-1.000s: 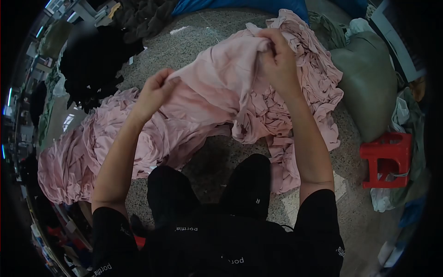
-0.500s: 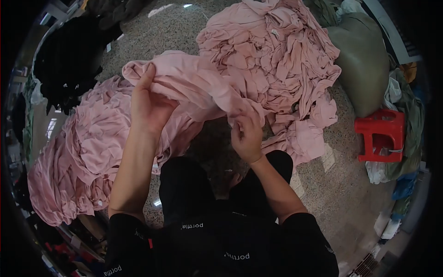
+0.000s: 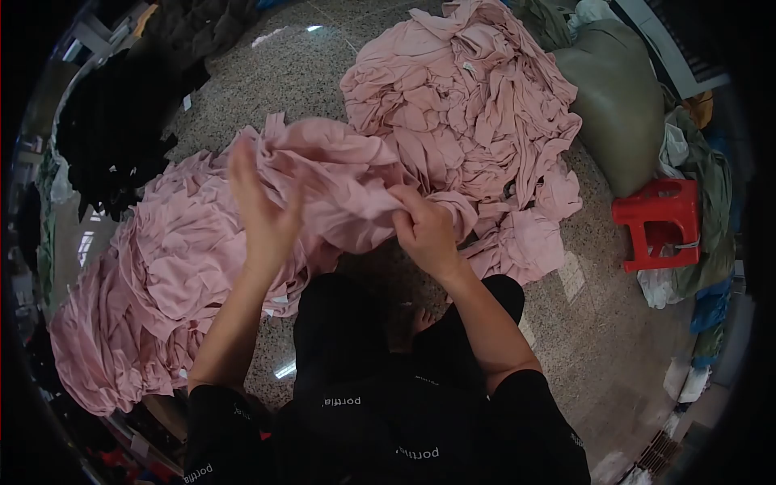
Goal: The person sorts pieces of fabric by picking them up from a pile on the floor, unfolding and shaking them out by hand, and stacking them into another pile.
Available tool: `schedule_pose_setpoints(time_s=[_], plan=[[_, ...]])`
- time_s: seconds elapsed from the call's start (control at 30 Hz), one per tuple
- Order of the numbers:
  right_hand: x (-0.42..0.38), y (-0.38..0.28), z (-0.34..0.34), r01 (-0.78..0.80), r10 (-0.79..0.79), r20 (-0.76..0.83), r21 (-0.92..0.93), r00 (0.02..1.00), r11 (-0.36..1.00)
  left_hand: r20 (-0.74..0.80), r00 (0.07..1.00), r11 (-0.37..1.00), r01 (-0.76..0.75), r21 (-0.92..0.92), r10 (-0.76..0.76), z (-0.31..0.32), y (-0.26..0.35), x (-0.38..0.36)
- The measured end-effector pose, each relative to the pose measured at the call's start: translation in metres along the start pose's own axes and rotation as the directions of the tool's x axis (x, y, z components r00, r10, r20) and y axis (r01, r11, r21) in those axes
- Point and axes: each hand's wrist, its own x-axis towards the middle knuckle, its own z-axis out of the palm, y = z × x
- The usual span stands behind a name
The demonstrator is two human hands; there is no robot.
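Note:
A length of pink cloth [image 3: 347, 178] hangs bunched in front of me, between two pink heaps. My right hand [image 3: 428, 230] is closed on its right part, thumb pressed on the fabric. At the cloth's left end is my left hand [image 3: 268, 206], somewhat blurred, with thumb and fingers spread apart and the fabric just behind them. The left pink heap [image 3: 186, 259] lies beneath and beside my left forearm. Beyond my right hand rises the other pink heap [image 3: 461, 105], creased and piled on the floor.
Speckled stone floor [image 3: 267, 89] shows between the heaps. Black cloth [image 3: 113, 121] lies at the upper left. On the right are a red plastic stool [image 3: 659, 226], a full olive sack [image 3: 614, 97] and green cloth [image 3: 711, 202]. My knees are below the held cloth.
My left hand has let go of the cloth's left end and opened. The cloth there has bunched up and moved right. My right hand has shifted slightly, still gripping.

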Motion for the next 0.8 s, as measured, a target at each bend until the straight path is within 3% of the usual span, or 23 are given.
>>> schedule_pose_setpoints(time_s=[0.03,0.07,0.13,0.17,0.23,0.3,0.33,0.37,0.4,0.43,0.5,0.6,0.63,0.67,0.73,0.77,0.8], plan=[[-0.001,-0.018,-0.008,0.133,-0.132,0.063,-0.015,0.989,0.991,0.312,0.949,0.969,0.026,-0.246,0.053,-0.004,0.022,-0.003],[-0.001,-0.034,-0.012,0.221,-0.22,0.044,-0.007,0.975,0.975,0.567,0.805,0.881,0.129,-0.454,0.174,-0.006,0.035,-0.006],[-0.002,-0.047,-0.022,0.28,-0.278,0.029,-0.059,0.96,0.958,0.815,0.53,0.878,0.245,-0.412,0.235,0.007,0.028,-0.015],[-0.002,-0.052,-0.029,0.324,-0.325,0.008,-0.106,0.946,0.94,0.761,0.584,0.926,0.044,-0.376,0.281,0.013,0.023,-0.014],[0.001,-0.046,-0.042,0.222,-0.204,0.091,-0.279,0.975,0.934,0.77,0.594,0.971,-0.188,-0.149,0.233,0.023,0.003,0.0],[0.005,0.003,-0.045,0.066,0.0,0.131,-0.496,0.991,0.866,0.717,0.686,0.957,-0.273,0.103,0.119,0.033,-0.028,0.038],[0.011,0.031,-0.051,-0.006,0.096,0.117,-0.604,0.989,0.797,0.597,0.789,0.943,-0.293,0.16,0.144,0.025,-0.039,0.066],[0.02,0.048,-0.059,-0.158,0.189,0.006,-0.53,0.982,0.833,0.498,0.851,0.919,-0.319,0.233,0.169,0.013,-0.05,0.094],[0.029,0.074,-0.07,-0.181,0.142,-0.114,-0.546,0.983,0.818,0.413,0.897,0.881,-0.319,0.35,0.161,-0.005,-0.057,0.121],[0.045,0.077,-0.084,-0.078,-0.018,-0.144,-0.634,0.989,0.769,0.317,0.919,0.865,-0.346,0.364,0.234,-0.027,-0.062,0.141],[0.08,0.027,-0.087,0.06,-0.189,-0.168,-0.572,0.968,0.818,0.123,0.925,0.824,-0.376,0.423,0.359,-0.073,-0.07,0.181],[0.129,-0.05,-0.076,0.244,-0.371,-0.27,-0.407,0.888,0.88,-0.039,0.887,0.758,-0.369,0.538,0.459,-0.152,-0.08,0.21],[0.139,-0.073,-0.072,0.296,-0.39,-0.333,-0.298,0.859,0.907,-0.074,0.873,0.738,-0.359,0.571,0.483,-0.181,-0.086,0.212],[0.141,-0.095,-0.068,0.308,-0.398,-0.333,-0.291,0.855,0.906,-0.086,0.86,0.71,-0.354,0.609,0.503,-0.207,-0.091,0.214],[0.138,-0.131,-0.057,0.479,-0.543,-0.332,-0.259,0.771,0.838,-0.079,0.848,0.659,-0.345,0.668,0.524,-0.255,-0.105,0.198],[0.129,-0.14,-0.049,0.523,-0.555,-0.24,-0.189,0.796,0.831,-0.056,0.852,0.638,-0.345,0.689,0.521,-0.274,-0.113,0.182],[0.12,-0.142,-0.037,0.59,-0.64,-0.189,-0.262,0.745,0.764,-0.015,0.864,0.622,-0.351,0.7,0.503,-0.288,-0.121,0.161]])
